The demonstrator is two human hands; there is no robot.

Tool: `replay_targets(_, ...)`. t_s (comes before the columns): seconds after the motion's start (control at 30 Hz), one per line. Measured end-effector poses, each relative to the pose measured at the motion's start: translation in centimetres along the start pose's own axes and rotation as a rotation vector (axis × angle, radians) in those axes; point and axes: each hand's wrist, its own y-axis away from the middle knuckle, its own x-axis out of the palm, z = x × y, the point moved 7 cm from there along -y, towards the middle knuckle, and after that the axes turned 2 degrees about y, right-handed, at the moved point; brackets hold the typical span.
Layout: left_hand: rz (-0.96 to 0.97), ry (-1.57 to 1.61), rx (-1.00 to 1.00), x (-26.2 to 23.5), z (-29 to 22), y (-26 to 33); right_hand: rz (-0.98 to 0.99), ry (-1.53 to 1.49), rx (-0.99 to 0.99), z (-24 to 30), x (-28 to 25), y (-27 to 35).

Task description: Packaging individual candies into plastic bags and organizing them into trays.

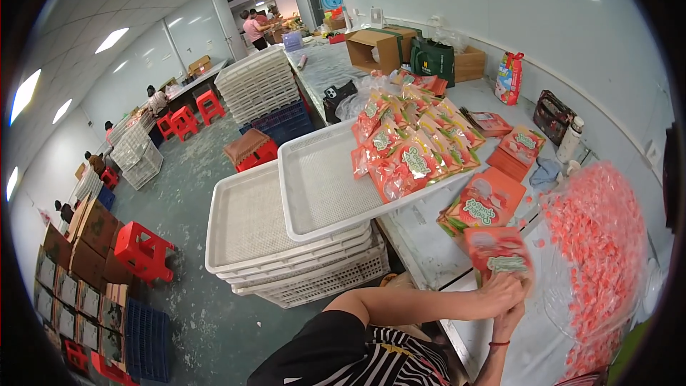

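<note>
A red printed pouch stands over the near part of the table, slightly blurred. My left hand is closed at its lower edge, the forearm crossing from the left. Just under it my right hand, with a red cord at the wrist, is also closed against the pouch; its fingers are partly hidden behind the left hand. Beyond lie flat stacks of red pouches. To the right, a large clear plastic bag spills many small pink-red wrapped pieces over the table.
Filled pouches are heaped on a white mesh tray, which overlaps a stack of white trays at left. A dark pouch bag, a bottle and a cardboard box stand toward the wall. A red stool is on the floor.
</note>
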Motion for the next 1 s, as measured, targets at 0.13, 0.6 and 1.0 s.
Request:
replay_targets(0.13, 0.269, 0.149, -0.127, 2.4, 1.6, 0.7, 0.841, -1.267, 0.642, 1.1, 2.6, 1.0)
replay_targets(0.6, 0.445, 0.358, 0.052, 2.0, -7.0, 4.8, 0.586, -1.343, 0.339, -4.0, -0.5, 3.5)
replay_targets(1.0, 0.433, 0.236, 0.220, -1.6, -4.1, 5.5, 0.986, -1.257, 0.292, 11.5, 8.3, 5.7)
